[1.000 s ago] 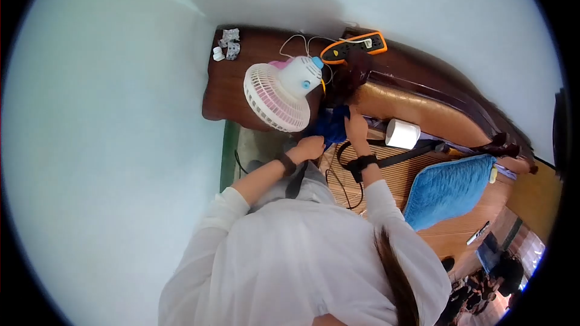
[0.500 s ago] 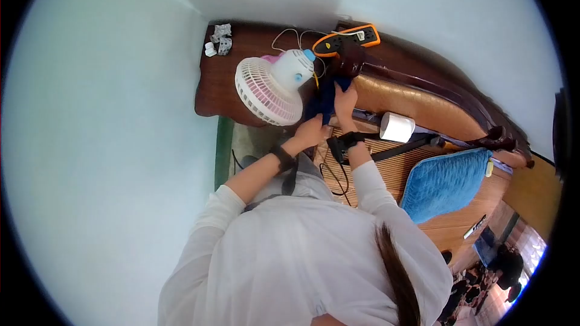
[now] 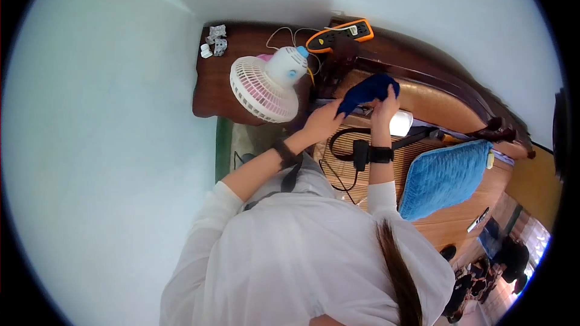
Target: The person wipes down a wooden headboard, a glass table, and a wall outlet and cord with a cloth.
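A dark blue cloth [image 3: 366, 90] stretches between my two hands above the edge of the bed near its headboard. My left hand [image 3: 324, 122] grips its left end with closed fingers. At its right end, my right hand [image 3: 385, 107] has its fingers closed on the fabric. Just below the right hand sits a white paper roll [image 3: 401, 124], partly covered by that hand. Both my wrists wear black bands, and a black cable hangs by the right one.
A white fan [image 3: 264, 89] stands on the dark wooden nightstand [image 3: 211, 93] at left. Behind it lies an orange and black power strip [image 3: 339, 35] with a plugged-in cord. A blue cushion [image 3: 447, 178] rests on the bamboo mat [image 3: 344, 175]. Crumpled packets [image 3: 217, 38] lie at the nightstand's corner.
Both hands have lifted the dark blue cloth away from the bedpost and moved it right. The cloth is now spread between them, and my right hand has come in front of the paper roll.
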A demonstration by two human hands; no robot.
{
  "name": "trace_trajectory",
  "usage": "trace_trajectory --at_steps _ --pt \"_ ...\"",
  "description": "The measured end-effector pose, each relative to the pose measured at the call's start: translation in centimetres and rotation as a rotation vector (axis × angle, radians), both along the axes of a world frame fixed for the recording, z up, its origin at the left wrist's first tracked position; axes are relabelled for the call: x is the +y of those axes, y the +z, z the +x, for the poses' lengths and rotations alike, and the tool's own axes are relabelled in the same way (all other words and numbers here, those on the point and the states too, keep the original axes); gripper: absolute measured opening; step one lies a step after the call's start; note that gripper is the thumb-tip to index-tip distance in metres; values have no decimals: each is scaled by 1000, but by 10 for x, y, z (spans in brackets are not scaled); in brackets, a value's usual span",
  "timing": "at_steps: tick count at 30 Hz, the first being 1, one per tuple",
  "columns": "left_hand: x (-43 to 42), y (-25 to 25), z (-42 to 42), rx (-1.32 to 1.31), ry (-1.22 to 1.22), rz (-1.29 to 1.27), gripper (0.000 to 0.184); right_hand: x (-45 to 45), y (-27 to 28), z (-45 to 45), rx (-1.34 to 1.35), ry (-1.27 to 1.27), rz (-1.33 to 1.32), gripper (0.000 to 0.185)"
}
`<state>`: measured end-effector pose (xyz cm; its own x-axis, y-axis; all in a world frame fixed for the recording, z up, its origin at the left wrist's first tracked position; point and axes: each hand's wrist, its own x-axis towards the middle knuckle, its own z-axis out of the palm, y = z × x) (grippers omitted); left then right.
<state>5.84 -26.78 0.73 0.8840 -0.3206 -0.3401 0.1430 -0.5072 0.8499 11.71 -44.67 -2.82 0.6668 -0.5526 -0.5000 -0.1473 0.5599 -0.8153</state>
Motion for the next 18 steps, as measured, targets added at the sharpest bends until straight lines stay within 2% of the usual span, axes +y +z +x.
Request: trace_trajectory --at_steps 3,6,8,9,12,14,15,16,18 --pt "-34 4 16 -66 -114 -33 43 -14 5 10 -136 -165 -137 30" --pt "-47 1 24 -128 -185 17 44 -21 -4 23 -201 -175 81 35" --pt "-43 0 25 -81 -188 81 43 -3 -5 26 -145 -185 -14 34" --pt "-36 1 20 -99 -102 40 40 11 0 25 -134 -157 7 35" --pt "-7 -11 0 -64 -77 118 41 52 7 15 -20 -17 77 40" --pt "13 -8 -10 17 -99 220 42 80 -24 7 -25 109 112 47" --pt "21 -8 -14 58 -110 271 43 95 -28 5 -82 228 11 51" --pt "28 -10 -16 38 -100 281 43 103 -29 4 19 186 -1 53" --pt "37 -11 -17 -5 -74 296 43 107 -25 5 27 153 5 53"
